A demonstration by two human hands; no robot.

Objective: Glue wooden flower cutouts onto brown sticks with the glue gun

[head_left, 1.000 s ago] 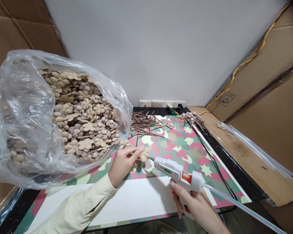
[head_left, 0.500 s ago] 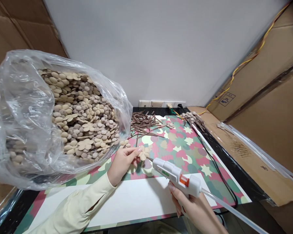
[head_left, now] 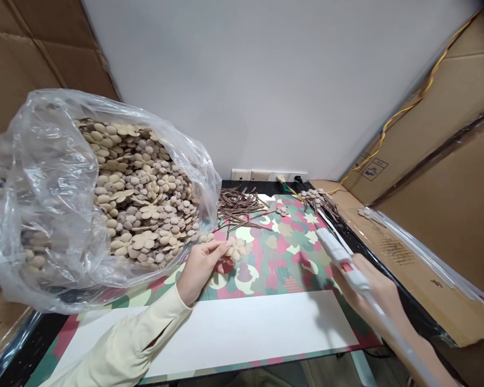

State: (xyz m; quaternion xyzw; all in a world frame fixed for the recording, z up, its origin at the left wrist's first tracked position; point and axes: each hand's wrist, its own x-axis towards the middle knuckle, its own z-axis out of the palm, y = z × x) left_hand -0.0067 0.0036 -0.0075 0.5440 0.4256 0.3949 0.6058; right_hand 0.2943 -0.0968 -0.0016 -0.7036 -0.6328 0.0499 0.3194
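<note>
My left hand [head_left: 201, 267] pinches a beige flower-shaped piece [head_left: 236, 250] by its edge, above the camouflage-patterned mat [head_left: 266, 269]. My right hand [head_left: 371, 290] is wrapped round a white hot glue gun [head_left: 341, 252], over the right side of the mat. The gun's nozzle points toward the back, and a clear glue stick trails from its rear end. Just left of my left hand, a clear plastic bag [head_left: 44, 177] lies with its mouth facing me, full of beige and greyish flower pieces [head_left: 149, 209].
Thin brown strips [head_left: 242, 204] are heaped at the back of the mat, near a loose flower [head_left: 283, 210]. Flowers with strips attached [head_left: 318, 199] lie at the back right. Clear glue sticks [head_left: 427, 247] rest on cardboard at right. A white sheet [head_left: 226, 322] covers the mat's front.
My right hand has swung the glue gun away from the flower piece, to the right and slightly back. My left hand keeps hold of the flower piece in nearly the same place.
</note>
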